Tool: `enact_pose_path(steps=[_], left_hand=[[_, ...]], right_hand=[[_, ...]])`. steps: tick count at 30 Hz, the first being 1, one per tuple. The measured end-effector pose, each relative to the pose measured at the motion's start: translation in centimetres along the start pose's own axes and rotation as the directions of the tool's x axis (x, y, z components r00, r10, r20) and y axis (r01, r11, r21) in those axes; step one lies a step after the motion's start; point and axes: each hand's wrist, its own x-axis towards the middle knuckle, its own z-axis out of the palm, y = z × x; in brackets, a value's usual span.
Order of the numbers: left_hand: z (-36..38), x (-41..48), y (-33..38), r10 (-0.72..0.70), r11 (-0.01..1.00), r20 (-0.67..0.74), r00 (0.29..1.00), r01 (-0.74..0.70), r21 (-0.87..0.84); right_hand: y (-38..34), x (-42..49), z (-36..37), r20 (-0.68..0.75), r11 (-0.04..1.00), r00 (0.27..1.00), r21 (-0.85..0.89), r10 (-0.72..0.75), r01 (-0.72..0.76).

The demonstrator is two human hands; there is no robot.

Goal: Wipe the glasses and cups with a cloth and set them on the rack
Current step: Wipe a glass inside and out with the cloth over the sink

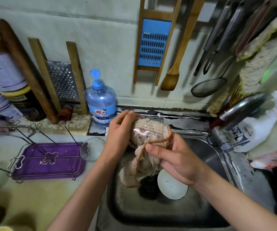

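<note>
Above the steel sink [226, 165] I hold a clear glass [152, 124] on its side. My left hand [121, 132] grips its base end. A pinkish cloth [144, 157] with a brown edge is stuffed into the glass and hangs down below it. My right hand [174, 159] pinches the cloth at the glass's mouth. A second clear glass [92, 149] stands on the counter at the right end of the rack. The wire rack [39, 130] with its purple tray [49, 160] sits on the counter to the left, its pegs bare.
A white bowl [172, 185] and a dark scrubber [148, 185] lie in the sink. A blue detergent bottle [101, 100] stands behind the sink, the faucet [241, 110] at right. Graters, a wooden spatula and a strainer hang on the wall. Tins stand at far left.
</note>
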Motion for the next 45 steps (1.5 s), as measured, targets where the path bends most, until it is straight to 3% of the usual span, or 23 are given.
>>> enact_pose_path(steps=[3, 5, 6, 8, 9, 10, 12, 14, 15, 19, 21, 23, 27, 28, 29, 32, 34, 36, 38, 39, 41, 43, 45], left_hand=[[0.0, 0.1, 0.2, -0.016, 1.0, 0.042, 0.999, 0.016, -0.001], [0.1, 0.1, 0.5, -0.044, 0.999, 0.07, 0.997, 0.044, 0.004], [0.1, 0.1, 0.5, -0.07, 0.998, 0.083, 0.994, 0.07, 0.01], [0.0, 0.0, 0.8, -0.146, 0.989, 0.112, 0.983, 0.146, 0.012], [-0.1, 0.0, 0.8, -0.201, 0.98, 0.131, 0.971, 0.2, 0.02], [-0.1, -0.1, 1.0, -0.259, 0.966, 0.161, 0.952, 0.256, 0.04], [-0.3, -0.5, 1.4, -0.344, 0.939, 0.238, 0.908, 0.336, 0.072], [-0.8, -0.9, 1.7, -0.35, 0.934, 0.322, 0.88, 0.354, 0.049], [-1.3, -1.2, 1.7, -0.322, 0.941, 0.364, 0.874, 0.337, 0.023], [-2.1, -2.0, 0.9, -0.108, 0.99, 0.374, 0.921, 0.135, -0.045], [-1.7, -2.3, 0.1, 0.047, 0.998, 0.306, 0.951, -0.056, 0.019], [-0.9, -2.4, -0.3, 0.191, 0.978, 0.23, 0.954, -0.205, 0.036], [0.2, -2.6, -0.4, 0.271, 0.962, 0.049, 0.961, -0.272, 0.018], [0.3, -2.6, -0.5, 0.227, 0.974, 0.029, 0.973, -0.227, -0.011], [0.3, -2.6, -0.5, 0.171, 0.984, 0.029, 0.985, -0.169, -0.05], [0.1, -2.4, -0.5, -0.003, 0.997, 0.073, 0.997, 0.009, -0.076], [-0.1, -2.5, -0.4, -0.138, 0.99, 0.084, 0.987, 0.141, -0.029], [-0.2, -2.6, -0.6, -0.255, 0.966, 0.125, 0.959, 0.257, -0.001], [-0.5, -2.6, -0.4, -0.299, 0.951, 0.185, 0.936, 0.309, -0.028], [-0.7, -2.6, -0.6, -0.298, 0.948, 0.21, 0.931, 0.315, -0.053], [-1.3, -2.5, -1.1, -0.222, 0.96, 0.223, 0.949, 0.253, -0.121], [-1.5, -2.5, -1.9, -0.072, 0.979, 0.192, 0.979, 0.106, -0.172], [-1.1, -2.8, -2.4, 0.075, 0.99, 0.116, 0.99, -0.06, -0.128]], right_hand=[[0.6, -0.4, -0.3, 0.021, 0.893, 0.998, -0.446, -0.056, 0.059], [1.2, -0.4, -1.3, 0.141, 0.621, 0.985, -0.764, -0.103, 0.174], [1.7, -0.3, -2.2, 0.243, 0.394, 0.958, -0.874, -0.152, 0.284], [2.6, 0.1, -4.0, 0.464, -0.128, 0.867, -0.886, -0.183, 0.447], [3.0, 0.4, -4.9, 0.547, -0.301, 0.814, -0.823, -0.195, 0.482], [3.2, 0.7, -5.6, 0.603, -0.396, 0.772, -0.771, -0.203, 0.499], [3.3, 0.8, -5.9, 0.646, -0.439, 0.737, -0.731, -0.198, 0.522], [3.4, 0.5, -5.6, 0.627, -0.383, 0.753, -0.757, -0.199, 0.529], [3.2, 0.2, -5.3, 0.592, -0.287, 0.775, -0.799, -0.221, 0.528], [1.2, -0.6, -3.4, 0.23, 0.407, 0.91, -0.837, -0.346, 0.366], [0.2, -0.7, -2.1, 0.11, 0.641, 0.951, -0.716, -0.291, 0.278], [-0.5, -0.9, -1.0, 0.063, 0.774, 0.963, -0.582, -0.263, 0.249], [0.1, -0.9, -0.4, 0.048, 0.781, 0.982, -0.6, -0.181, 0.173], [0.6, -0.9, -0.6, 0.088, 0.681, 0.976, -0.704, -0.199, 0.202], [1.0, -0.9, -1.0, 0.173, 0.496, 0.954, -0.823, -0.245, 0.277], [2.1, -0.3, -3.0, 0.546, -0.213, 0.8, -0.837, -0.248, 0.504], [2.3, 0.1, -4.8, 0.662, -0.394, 0.729, -0.726, -0.176, 0.564], [2.6, 0.3, -5.9, 0.685, -0.424, 0.719, -0.69, -0.12, 0.586], [2.8, 0.3, -5.9, 0.671, -0.409, 0.728, -0.708, -0.138, 0.576], [2.7, 0.2, -5.7, 0.631, -0.325, 0.761, -0.759, -0.154, 0.564], [1.7, -0.2, -4.4, 0.466, 0.036, 0.873, -0.879, -0.146, 0.476], [0.7, -0.5, -3.0, 0.213, 0.43, 0.971, -0.87, -0.109, 0.239], [0.6, -0.4, -1.8, 0.034, 0.666, 0.998, -0.744, -0.053, 0.061]])
